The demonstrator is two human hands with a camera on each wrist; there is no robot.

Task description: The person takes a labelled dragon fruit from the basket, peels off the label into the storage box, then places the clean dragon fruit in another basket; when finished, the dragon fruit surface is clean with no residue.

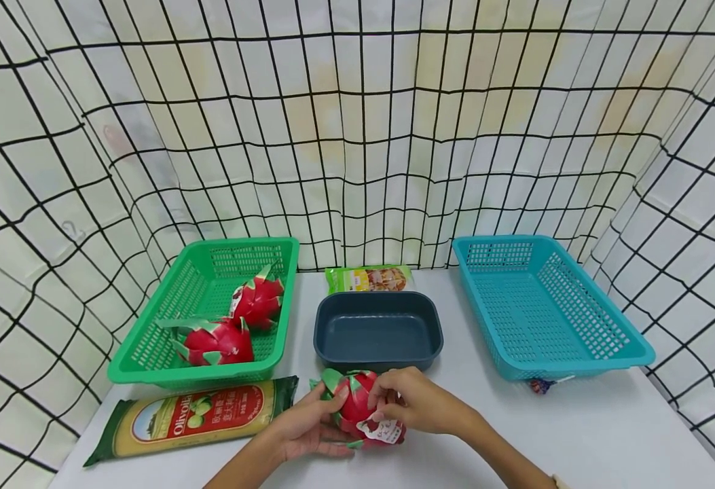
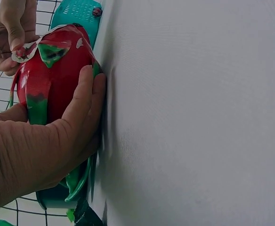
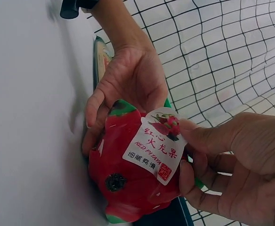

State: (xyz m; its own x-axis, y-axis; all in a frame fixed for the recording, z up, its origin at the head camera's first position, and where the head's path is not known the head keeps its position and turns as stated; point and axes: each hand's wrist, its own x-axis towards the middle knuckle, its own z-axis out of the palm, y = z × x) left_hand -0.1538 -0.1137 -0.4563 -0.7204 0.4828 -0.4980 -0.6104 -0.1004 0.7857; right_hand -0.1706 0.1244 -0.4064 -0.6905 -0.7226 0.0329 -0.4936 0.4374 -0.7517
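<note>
A red dragon fruit (image 1: 355,406) with green-tipped scales rests on the white table at the front middle. My left hand (image 1: 313,426) grips it from the left, thumb on one side and fingers round the other. My right hand (image 1: 417,401) pinches the edge of a white label (image 3: 152,148) on the fruit, printed "RED PITAYA". In the left wrist view that edge stands away from the red skin between thumb and fingertip. How much of the label still sticks is hidden. Two more dragon fruits (image 1: 219,343) lie in the green basket (image 1: 195,373).
A dark blue tray (image 1: 378,333) stands just behind the hands, with a green snack packet (image 1: 371,278) beyond it. An Olivoilà pasta bag (image 1: 195,415) lies front left. At right is a blue basket (image 1: 571,319), with a lollipop (image 1: 542,386) by its front edge. Black-and-white grid netting surrounds the table.
</note>
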